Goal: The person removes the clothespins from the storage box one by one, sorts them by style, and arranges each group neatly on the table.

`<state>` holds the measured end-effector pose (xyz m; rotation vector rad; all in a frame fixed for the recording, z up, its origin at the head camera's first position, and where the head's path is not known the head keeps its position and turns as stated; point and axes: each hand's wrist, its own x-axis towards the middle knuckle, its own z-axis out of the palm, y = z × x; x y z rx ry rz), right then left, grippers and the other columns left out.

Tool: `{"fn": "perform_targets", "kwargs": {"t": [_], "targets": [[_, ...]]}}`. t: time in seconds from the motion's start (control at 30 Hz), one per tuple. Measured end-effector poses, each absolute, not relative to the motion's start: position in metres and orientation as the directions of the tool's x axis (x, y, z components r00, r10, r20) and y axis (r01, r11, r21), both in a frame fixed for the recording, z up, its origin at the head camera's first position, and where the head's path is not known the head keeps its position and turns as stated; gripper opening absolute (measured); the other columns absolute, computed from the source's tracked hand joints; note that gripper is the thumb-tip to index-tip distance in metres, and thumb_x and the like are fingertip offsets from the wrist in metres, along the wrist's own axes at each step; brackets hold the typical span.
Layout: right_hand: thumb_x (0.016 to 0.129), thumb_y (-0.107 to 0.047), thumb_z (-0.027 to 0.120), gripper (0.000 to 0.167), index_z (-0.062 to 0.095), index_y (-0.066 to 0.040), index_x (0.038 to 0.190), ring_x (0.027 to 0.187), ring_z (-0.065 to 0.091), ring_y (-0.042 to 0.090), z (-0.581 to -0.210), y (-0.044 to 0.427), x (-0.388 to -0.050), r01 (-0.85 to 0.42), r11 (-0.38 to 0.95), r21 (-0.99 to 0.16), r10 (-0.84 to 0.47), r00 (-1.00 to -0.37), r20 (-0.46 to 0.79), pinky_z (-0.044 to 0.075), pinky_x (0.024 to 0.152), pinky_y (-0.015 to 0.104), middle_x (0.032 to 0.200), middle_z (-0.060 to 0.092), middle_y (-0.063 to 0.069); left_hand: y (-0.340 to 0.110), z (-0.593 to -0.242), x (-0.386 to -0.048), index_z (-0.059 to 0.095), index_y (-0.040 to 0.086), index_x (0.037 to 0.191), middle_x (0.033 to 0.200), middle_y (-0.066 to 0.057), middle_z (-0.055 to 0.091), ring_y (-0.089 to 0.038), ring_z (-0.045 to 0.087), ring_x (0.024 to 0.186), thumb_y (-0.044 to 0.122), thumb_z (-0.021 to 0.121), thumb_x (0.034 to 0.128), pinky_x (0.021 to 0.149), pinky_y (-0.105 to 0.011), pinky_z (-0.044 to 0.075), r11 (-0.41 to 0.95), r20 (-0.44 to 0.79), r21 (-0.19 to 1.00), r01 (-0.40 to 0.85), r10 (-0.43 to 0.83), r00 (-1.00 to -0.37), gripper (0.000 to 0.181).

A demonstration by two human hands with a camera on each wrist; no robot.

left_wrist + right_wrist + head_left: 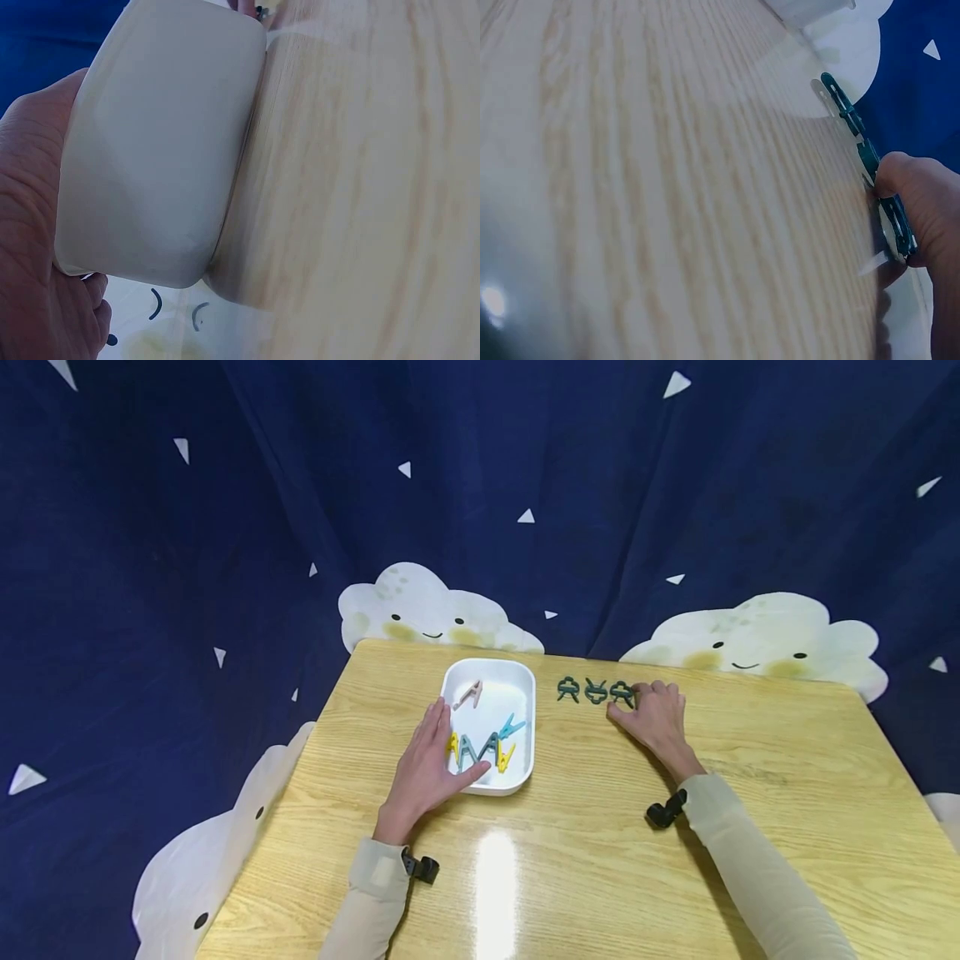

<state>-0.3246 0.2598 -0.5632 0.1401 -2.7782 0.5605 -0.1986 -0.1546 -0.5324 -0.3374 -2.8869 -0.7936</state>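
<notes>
A white plastic tray (527,693) holds several small clothespins, among them a pink one (469,694), a light blue one (511,727) and a yellow one (506,758). My left hand (427,768) rests over the tray's near left corner, its fingers straight along the left side and its thumb over the front rim. Right of the tray, three dark green clover-shaped clips lie in a row: a left one (567,689), a middle one (596,692) and a right one (620,693). The right hand (657,718) pinches the right clip between thumb and fingers, partly covering it in the right wrist view.
The wooden table (585,860) ends at the back against a dark blue curtain (480,510) with cloud prints. The clips lie near that back edge. A wrist camera (666,810) sits on the right wrist, another camera (422,867) on the left.
</notes>
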Motion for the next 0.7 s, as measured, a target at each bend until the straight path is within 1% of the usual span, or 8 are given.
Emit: {"fn": "perform_targets", "kwargs": {"t": [0.03, 0.17, 0.3, 0.43, 0.57, 0.7], "targets": [[0.084, -0.054, 0.072, 0.072, 0.069, 0.010, 0.118, 0.088, 0.043, 0.043, -0.564, 0.260, -0.325, -0.151, 0.921, -0.360, -0.033, -0.949, 0.312, 0.034, 0.083, 0.056, 0.098, 0.060, 0.024, -0.155, -0.532, -0.199, 0.010, 0.006, 0.167, 0.177, -0.004, 0.001, -0.023, 0.006, 0.162, 0.082, 0.061, 0.0852, 0.129, -0.046, 0.020, 0.836, 0.181, 0.490, 0.247, 0.180, -0.967, 0.123], [0.084, -0.053, 0.073, 0.074, 0.066, 0.009, 0.123, 0.090, 0.042, 0.043, -0.564, 0.257, -0.323, -0.164, 0.919, -0.359, -0.036, -0.940, 0.339, 0.033, 0.083, 0.056, 0.100, 0.057, 0.024, -0.155, -0.533, -0.199, 0.011, 0.005, 0.167, 0.177, -0.009, 0.005, -0.024, 0.007, 0.162, 0.082, 0.060, 0.0857, 0.129, -0.046, 0.020, 0.835, 0.188, 0.487, 0.256, 0.185, -0.964, 0.123], [0.084, -0.047, 0.076, 0.074, 0.064, 0.010, 0.128, 0.094, 0.043, 0.044, -0.556, 0.246, -0.320, -0.223, 0.898, -0.379, -0.061, -0.917, 0.395, 0.033, 0.085, 0.057, 0.103, 0.057, 0.025, -0.155, -0.534, -0.199, 0.010, 0.005, 0.167, 0.177, -0.007, 0.004, -0.025, 0.007, 0.162, 0.083, 0.059, 0.0855, 0.129, -0.047, 0.020, 0.837, 0.184, 0.485, 0.252, 0.184, -0.965, 0.123], [0.085, -0.043, 0.077, 0.068, 0.065, 0.009, 0.128, 0.093, 0.043, 0.042, -0.544, 0.228, -0.315, -0.274, 0.875, -0.400, -0.093, -0.904, 0.417, 0.032, 0.083, 0.055, 0.103, 0.057, 0.023, -0.155, -0.533, -0.199, 0.009, 0.006, 0.167, 0.177, -0.004, 0.001, -0.024, 0.006, 0.162, 0.083, 0.060, 0.0850, 0.129, -0.047, 0.020, 0.837, 0.179, 0.490, 0.244, 0.178, -0.968, 0.123], [0.085, -0.043, 0.075, 0.063, 0.069, 0.007, 0.124, 0.092, 0.043, 0.039, -0.536, 0.212, -0.311, -0.303, 0.865, -0.400, -0.115, -0.896, 0.429, 0.032, 0.080, 0.052, 0.102, 0.059, 0.021, -0.155, -0.534, -0.200, 0.009, 0.006, 0.167, 0.177, -0.004, 0.001, -0.024, 0.007, 0.162, 0.083, 0.060, 0.0848, 0.129, -0.047, 0.020, 0.833, 0.179, 0.496, 0.245, 0.178, -0.968, 0.124], [0.084, -0.043, 0.075, 0.061, 0.071, 0.006, 0.120, 0.090, 0.044, 0.038, -0.532, 0.195, -0.305, -0.346, 0.845, -0.407, -0.147, -0.883, 0.446, 0.032, 0.079, 0.050, 0.102, 0.063, 0.021, -0.155, -0.534, -0.200, 0.010, 0.005, 0.167, 0.177, -0.002, 0.000, -0.026, 0.008, 0.162, 0.084, 0.059, 0.0845, 0.129, -0.048, 0.022, 0.831, 0.178, 0.502, 0.241, 0.174, -0.969, 0.124]]}}
